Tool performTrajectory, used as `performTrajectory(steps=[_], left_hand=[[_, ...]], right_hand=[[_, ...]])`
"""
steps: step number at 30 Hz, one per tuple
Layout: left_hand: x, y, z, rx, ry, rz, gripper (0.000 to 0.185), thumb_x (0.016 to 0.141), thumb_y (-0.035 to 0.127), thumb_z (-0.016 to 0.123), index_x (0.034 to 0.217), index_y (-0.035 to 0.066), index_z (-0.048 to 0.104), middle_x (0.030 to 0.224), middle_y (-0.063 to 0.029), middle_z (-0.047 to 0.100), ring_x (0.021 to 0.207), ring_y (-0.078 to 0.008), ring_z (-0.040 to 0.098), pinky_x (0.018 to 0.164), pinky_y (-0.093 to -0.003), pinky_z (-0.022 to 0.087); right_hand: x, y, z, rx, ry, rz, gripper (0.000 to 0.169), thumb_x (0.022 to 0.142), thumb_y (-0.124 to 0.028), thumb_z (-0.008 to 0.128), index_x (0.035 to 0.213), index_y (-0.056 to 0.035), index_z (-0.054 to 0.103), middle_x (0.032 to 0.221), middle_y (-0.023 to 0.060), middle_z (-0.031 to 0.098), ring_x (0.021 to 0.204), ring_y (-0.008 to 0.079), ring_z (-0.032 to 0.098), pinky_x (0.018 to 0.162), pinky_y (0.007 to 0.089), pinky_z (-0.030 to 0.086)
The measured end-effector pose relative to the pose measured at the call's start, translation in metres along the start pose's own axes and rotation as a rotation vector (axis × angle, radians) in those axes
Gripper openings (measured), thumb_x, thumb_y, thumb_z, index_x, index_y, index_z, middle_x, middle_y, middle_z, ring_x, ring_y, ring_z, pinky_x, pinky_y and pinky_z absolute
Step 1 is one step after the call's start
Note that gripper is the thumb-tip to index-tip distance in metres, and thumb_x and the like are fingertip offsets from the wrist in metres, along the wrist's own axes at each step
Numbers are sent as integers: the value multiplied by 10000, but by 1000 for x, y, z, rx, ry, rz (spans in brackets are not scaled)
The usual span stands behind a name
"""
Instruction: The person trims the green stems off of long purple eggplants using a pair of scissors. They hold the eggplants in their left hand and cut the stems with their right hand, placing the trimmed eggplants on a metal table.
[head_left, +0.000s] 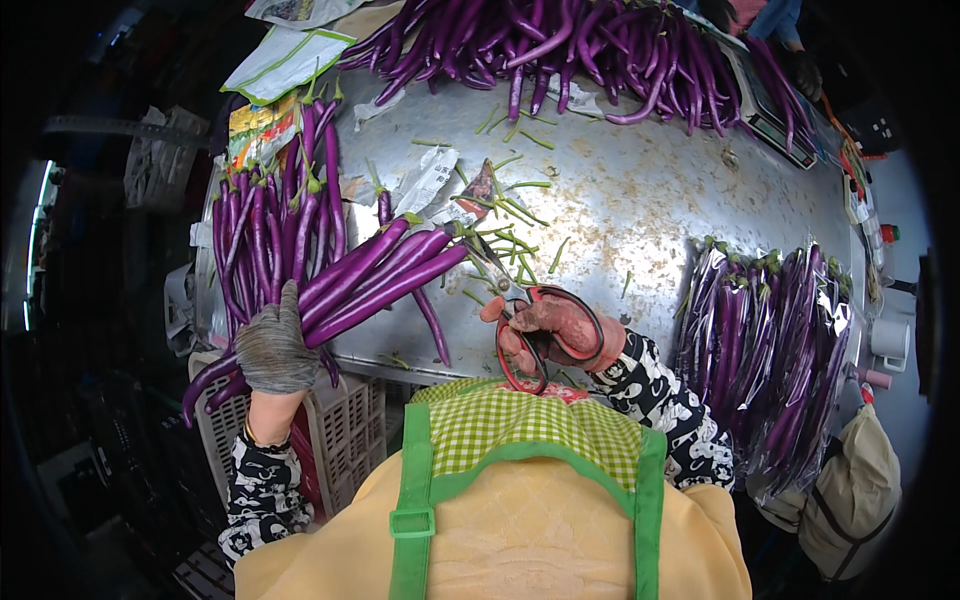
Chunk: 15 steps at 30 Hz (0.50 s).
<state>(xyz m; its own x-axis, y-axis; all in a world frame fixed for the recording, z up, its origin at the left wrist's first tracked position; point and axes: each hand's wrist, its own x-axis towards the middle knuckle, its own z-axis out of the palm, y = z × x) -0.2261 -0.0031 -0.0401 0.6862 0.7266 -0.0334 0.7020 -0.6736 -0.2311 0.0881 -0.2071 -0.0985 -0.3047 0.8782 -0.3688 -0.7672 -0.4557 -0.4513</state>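
Several long purple eggplants are gripped in my left hand, which wears a grey knit glove; their stem ends point up and right. Red-and-black-handled scissors are in my right hand, which wears a stained, reddish glove. The scissor blades, slightly parted, are at the eggplants' stem ends. Behind my left hand lies a pile of eggplants with long green stems. A single eggplant lies under the held ones. Cut green stems are scattered on the metal table beyond the blades.
A large heap of eggplants lines the far edge, beside a scale. Eggplants in clear plastic bags lie at the right. A plastic crate stands below my left hand. Another person's gloved hand shows at top right.
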Motion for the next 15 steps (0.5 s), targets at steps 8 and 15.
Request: performTrajectory(steps=[8,15], left_hand=[[-6,-1,4,-18,63,53,868,630,230,804,1407,25,477,910,-163,629,845,-333,622,777,-436,490],[-10,6,4,-62,120,81,876,571,202,799,1374,12,505,845,-148,603,782,-334,608,740,-442,482]], right_hand=[[10,2,-5,34,36,40,391,955,-172,549,1261,56,469,775,107,625,605,207,623,556,332,495],[18,12,-5,-50,133,-6,335,956,-192,550,1214,14,492,750,56,571,558,163,540,497,323,451]])
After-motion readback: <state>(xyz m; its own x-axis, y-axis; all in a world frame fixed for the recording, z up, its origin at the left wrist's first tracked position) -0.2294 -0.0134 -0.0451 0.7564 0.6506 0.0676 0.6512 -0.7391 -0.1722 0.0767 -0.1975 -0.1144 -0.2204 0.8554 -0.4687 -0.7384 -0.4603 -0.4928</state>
